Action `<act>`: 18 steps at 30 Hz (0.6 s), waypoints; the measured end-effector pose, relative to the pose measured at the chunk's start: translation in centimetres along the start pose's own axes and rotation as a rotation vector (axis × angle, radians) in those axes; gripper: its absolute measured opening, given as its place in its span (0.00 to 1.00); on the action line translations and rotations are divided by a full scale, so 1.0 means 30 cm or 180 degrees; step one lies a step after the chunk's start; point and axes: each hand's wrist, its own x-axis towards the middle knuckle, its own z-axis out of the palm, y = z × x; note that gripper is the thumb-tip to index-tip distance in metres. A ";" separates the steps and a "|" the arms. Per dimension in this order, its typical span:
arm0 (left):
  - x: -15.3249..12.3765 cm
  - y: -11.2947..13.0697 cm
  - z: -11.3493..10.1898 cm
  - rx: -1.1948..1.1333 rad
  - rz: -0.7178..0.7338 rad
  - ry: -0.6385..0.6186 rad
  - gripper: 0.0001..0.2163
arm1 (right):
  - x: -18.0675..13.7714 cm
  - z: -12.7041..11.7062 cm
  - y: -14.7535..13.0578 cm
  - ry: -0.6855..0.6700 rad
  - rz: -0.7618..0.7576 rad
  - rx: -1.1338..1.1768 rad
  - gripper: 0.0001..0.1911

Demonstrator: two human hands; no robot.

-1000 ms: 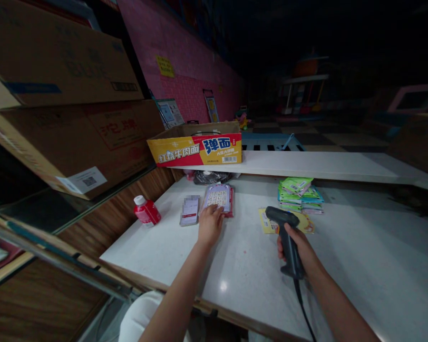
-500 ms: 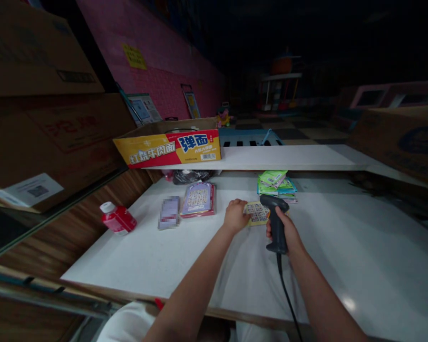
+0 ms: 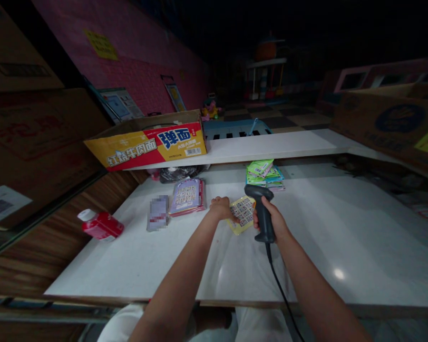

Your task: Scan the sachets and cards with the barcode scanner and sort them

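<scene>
The right hand [image 3: 275,222] has its grip clamped around the handle of a black plastic handheld scanner [image 3: 259,209], which stands upright over the white table [image 3: 342,228]. A black cable [image 3: 280,289] runs from the foot of the scanner back along the forearm towards the person.

Just left of the scanner, the left hand [image 3: 221,207] has its grip pinched shut on the edge of a flat yellow packet printed with a grid of small pictures [image 3: 241,214]. The yellow packet sits tilted, its left edge raised and its right edge right next to the scanner handle; whether they touch cannot be told.

Just beyond the scanner lies a loose stack of flat green and blue packets [image 3: 263,171]. Farther left of the scanner, past the left hand, lies a pile of flat purple and pink packets [image 3: 187,195], then a small flat blurred item [image 3: 158,213], and well apart at the far left a red plastic bottle with a white cap [image 3: 100,225] lies on its side.

Beyond and above the scanner a long white shelf [image 3: 288,142] runs over the back of the table. On it, up and to the left of the scanner, stands an open yellow and red cardboard box with printed lettering [image 3: 148,145], and under that end of the shelf lies a crumpled black bag [image 3: 176,173].
</scene>
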 end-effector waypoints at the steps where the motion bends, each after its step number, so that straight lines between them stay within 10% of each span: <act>1: -0.008 -0.017 0.000 -0.0150 0.0072 -0.0007 0.30 | -0.002 -0.002 0.000 -0.0083 0.0048 0.0023 0.23; 9: -0.137 -0.210 0.012 -0.3848 0.0251 -0.0490 0.14 | -0.040 0.021 -0.015 -0.0423 0.0082 0.0210 0.22; 18: -0.126 -0.256 0.234 -0.4516 0.0307 0.2580 0.15 | -0.074 0.046 0.008 -0.0741 -0.0116 -0.0188 0.24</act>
